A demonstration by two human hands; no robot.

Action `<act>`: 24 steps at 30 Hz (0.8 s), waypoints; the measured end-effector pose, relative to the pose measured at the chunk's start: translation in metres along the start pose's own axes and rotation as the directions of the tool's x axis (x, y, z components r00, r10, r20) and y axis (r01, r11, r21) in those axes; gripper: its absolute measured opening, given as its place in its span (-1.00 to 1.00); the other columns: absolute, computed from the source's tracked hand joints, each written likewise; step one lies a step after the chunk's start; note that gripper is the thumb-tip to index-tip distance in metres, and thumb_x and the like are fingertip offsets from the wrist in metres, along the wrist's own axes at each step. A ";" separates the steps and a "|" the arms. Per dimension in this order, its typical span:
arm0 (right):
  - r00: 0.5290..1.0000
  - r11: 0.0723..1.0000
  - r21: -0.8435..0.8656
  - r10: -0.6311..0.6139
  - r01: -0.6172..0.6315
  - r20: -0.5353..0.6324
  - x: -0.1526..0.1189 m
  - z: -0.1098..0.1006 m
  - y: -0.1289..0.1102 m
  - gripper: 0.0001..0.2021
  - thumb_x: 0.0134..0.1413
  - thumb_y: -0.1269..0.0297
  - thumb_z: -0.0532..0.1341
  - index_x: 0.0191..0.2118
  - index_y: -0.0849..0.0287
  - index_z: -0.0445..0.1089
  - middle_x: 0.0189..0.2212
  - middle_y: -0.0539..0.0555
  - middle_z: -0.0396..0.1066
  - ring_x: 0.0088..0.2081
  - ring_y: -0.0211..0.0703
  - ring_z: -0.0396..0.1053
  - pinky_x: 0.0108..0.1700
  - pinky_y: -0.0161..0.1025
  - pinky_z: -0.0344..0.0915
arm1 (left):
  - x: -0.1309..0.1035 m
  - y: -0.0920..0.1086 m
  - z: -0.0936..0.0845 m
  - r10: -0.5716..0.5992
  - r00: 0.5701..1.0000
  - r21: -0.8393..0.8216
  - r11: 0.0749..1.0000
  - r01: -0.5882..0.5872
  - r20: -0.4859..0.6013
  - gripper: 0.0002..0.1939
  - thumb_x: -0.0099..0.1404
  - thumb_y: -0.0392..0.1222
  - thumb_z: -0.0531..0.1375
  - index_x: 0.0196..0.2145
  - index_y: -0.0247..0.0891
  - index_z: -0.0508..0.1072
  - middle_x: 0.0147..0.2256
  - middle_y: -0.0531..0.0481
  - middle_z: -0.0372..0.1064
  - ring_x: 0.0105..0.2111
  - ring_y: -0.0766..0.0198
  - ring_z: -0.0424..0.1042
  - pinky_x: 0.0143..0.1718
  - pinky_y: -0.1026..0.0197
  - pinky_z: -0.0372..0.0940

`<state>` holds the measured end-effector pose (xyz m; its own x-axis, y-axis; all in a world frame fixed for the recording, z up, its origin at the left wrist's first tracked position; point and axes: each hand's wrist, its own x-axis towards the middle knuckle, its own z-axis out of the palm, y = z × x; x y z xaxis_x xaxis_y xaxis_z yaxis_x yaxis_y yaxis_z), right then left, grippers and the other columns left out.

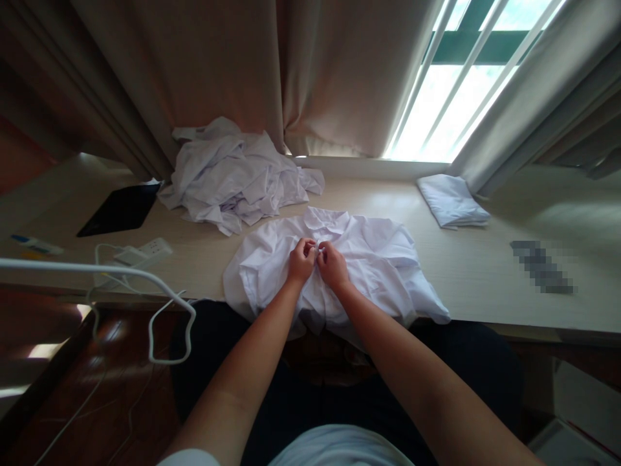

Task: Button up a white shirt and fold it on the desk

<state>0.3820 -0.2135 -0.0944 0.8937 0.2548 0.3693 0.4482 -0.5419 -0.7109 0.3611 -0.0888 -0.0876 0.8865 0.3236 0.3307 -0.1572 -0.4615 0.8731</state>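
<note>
A white collared shirt [378,252] lies spread across the front of the desk, its collar toward the window and its lower edge hanging over the desk's front edge. My left hand [303,259] pinches the shirt's front opening just below the collar. Close beside it, my right hand [332,264] grips the other side of the same opening, fingers curled. The fingertips of both hands nearly meet at the placket. Whatever small part, such as a button, sits between them is too small to make out.
A heap of crumpled white shirts [237,171] lies at the back left, a folded white shirt [451,199] at the back right. On the left are a black flat sheet [120,208], a power strip [150,251] and a white cable [165,285]. A pixelated dark object [542,266] lies right.
</note>
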 end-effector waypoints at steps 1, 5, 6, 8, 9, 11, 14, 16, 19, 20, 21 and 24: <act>1.000 1.000 0.000 0.000 0.000 0.001 0.000 0.000 0.000 -0.78 0.19 0.34 0.03 -0.09 0.09 0.32 -0.36 0.04 0.43 -0.32 -0.12 0.36 -0.21 -0.27 0.19 | 0.000 0.000 0.000 0.000 1.000 0.002 1.000 0.000 0.000 -0.84 0.29 -0.24 0.12 -0.17 -0.17 0.42 -0.28 -0.03 0.49 -0.28 0.22 0.48 -0.17 0.19 0.37; 1.000 1.000 0.001 -0.001 0.001 -0.002 0.000 0.001 0.000 -0.79 0.21 0.33 0.02 -0.09 0.09 0.32 -0.34 0.05 0.44 -0.29 -0.10 0.38 -0.18 -0.26 0.20 | 0.000 0.000 0.000 0.002 1.000 0.007 1.000 -0.002 0.001 -0.84 0.30 -0.24 0.12 -0.16 -0.17 0.42 -0.28 -0.03 0.49 -0.28 0.22 0.48 -0.17 0.19 0.37; 1.000 1.000 0.002 -0.001 0.001 -0.003 0.000 0.001 0.000 -0.79 0.21 0.33 0.02 -0.09 0.09 0.32 -0.35 0.04 0.44 -0.29 -0.10 0.38 -0.18 -0.26 0.20 | 0.000 0.000 0.000 0.002 1.000 0.008 1.000 -0.002 0.001 -0.84 0.30 -0.24 0.12 -0.16 -0.18 0.42 -0.27 -0.03 0.49 -0.28 0.22 0.48 -0.17 0.19 0.37; 1.000 1.000 0.004 -0.002 0.003 -0.002 0.000 0.001 0.001 -0.80 0.22 0.31 0.03 -0.09 0.09 0.33 -0.37 0.03 0.43 -0.31 -0.10 0.38 -0.19 -0.26 0.19 | 0.000 0.000 -0.001 0.004 1.000 0.010 1.000 -0.004 0.001 -0.84 0.30 -0.24 0.12 -0.16 -0.18 0.42 -0.27 -0.03 0.48 -0.28 0.22 0.48 -0.17 0.19 0.37; 1.000 1.000 0.005 -0.003 0.003 -0.002 0.000 0.001 0.001 -0.80 0.22 0.31 0.04 -0.09 0.09 0.33 -0.39 0.02 0.42 -0.32 -0.11 0.38 -0.19 -0.26 0.19 | 0.000 0.000 -0.001 0.005 1.000 0.010 1.000 -0.005 0.000 -0.84 0.30 -0.24 0.12 -0.16 -0.18 0.41 -0.28 -0.03 0.48 -0.29 0.22 0.48 -0.17 0.20 0.37; 1.000 1.000 0.006 -0.002 0.002 -0.002 0.000 0.001 0.001 -0.80 0.22 0.30 0.04 -0.09 0.09 0.33 -0.40 0.01 0.41 -0.33 -0.11 0.37 -0.21 -0.26 0.18 | 0.000 0.000 0.000 0.006 1.000 0.011 1.000 -0.006 -0.001 -0.84 0.30 -0.24 0.12 -0.16 -0.18 0.41 -0.28 -0.03 0.48 -0.29 0.22 0.48 -0.17 0.19 0.37; 1.000 1.000 0.005 0.001 -0.001 -0.004 0.001 0.001 0.001 -0.80 0.22 0.30 0.04 -0.09 0.10 0.33 -0.38 0.03 0.42 -0.32 -0.10 0.37 -0.19 -0.25 0.18 | 0.000 0.000 -0.001 0.003 1.000 0.015 1.000 -0.003 -0.005 -0.84 0.30 -0.23 0.12 -0.16 -0.18 0.41 -0.29 -0.03 0.48 -0.29 0.22 0.47 -0.16 0.19 0.37; 1.000 1.000 0.006 0.001 -0.001 -0.003 0.001 0.000 0.001 -0.80 0.22 0.29 0.03 -0.09 0.10 0.33 -0.35 0.04 0.44 -0.30 -0.10 0.37 -0.19 -0.25 0.19 | 0.000 0.000 -0.001 0.002 1.000 0.016 1.000 -0.002 -0.006 -0.85 0.30 -0.23 0.12 -0.16 -0.17 0.41 -0.28 -0.02 0.48 -0.29 0.22 0.47 -0.16 0.19 0.36; 1.000 1.000 0.009 0.002 -0.002 0.000 0.001 0.001 0.001 -0.79 0.22 0.30 0.03 -0.09 0.10 0.33 -0.33 0.05 0.45 -0.32 -0.12 0.36 -0.20 -0.26 0.19 | 0.000 0.000 -0.001 0.003 1.000 0.014 1.000 -0.003 -0.005 -0.84 0.29 -0.23 0.12 -0.17 -0.17 0.41 -0.29 -0.02 0.48 -0.29 0.22 0.47 -0.16 0.19 0.36; 1.000 1.000 0.010 0.004 -0.004 0.002 0.001 0.001 0.002 -0.79 0.22 0.30 0.03 -0.09 0.10 0.33 -0.33 0.05 0.45 -0.32 -0.12 0.36 -0.21 -0.27 0.19 | 0.000 0.000 -0.001 0.002 1.000 0.014 1.000 -0.002 -0.004 -0.84 0.30 -0.23 0.12 -0.17 -0.17 0.42 -0.30 -0.02 0.47 -0.29 0.22 0.47 -0.16 0.19 0.36; 1.000 1.000 0.011 0.005 -0.005 0.003 0.001 0.001 0.002 -0.79 0.22 0.30 0.03 -0.09 0.10 0.33 -0.33 0.05 0.45 -0.33 -0.13 0.36 -0.21 -0.27 0.19 | 0.000 0.000 -0.001 0.001 1.000 0.014 1.000 -0.001 -0.003 -0.84 0.30 -0.22 0.12 -0.17 -0.17 0.42 -0.30 -0.02 0.47 -0.29 0.22 0.47 -0.17 0.19 0.36; 1.000 1.000 0.011 0.010 -0.010 0.005 0.001 0.002 0.003 -0.79 0.22 0.30 0.03 -0.09 0.10 0.33 -0.34 0.05 0.45 -0.34 -0.14 0.35 -0.23 -0.28 0.19 | 0.000 0.001 -0.002 -0.002 1.000 0.014 1.000 0.002 -0.001 -0.84 0.30 -0.22 0.12 -0.17 -0.16 0.42 -0.31 -0.02 0.47 -0.30 0.22 0.47 -0.17 0.19 0.36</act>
<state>0.3837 -0.2136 -0.0970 0.8982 0.2535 0.3592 0.4395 -0.5355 -0.7212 0.3600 -0.0879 -0.0860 0.8866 0.3253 0.3288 -0.1489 -0.4723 0.8688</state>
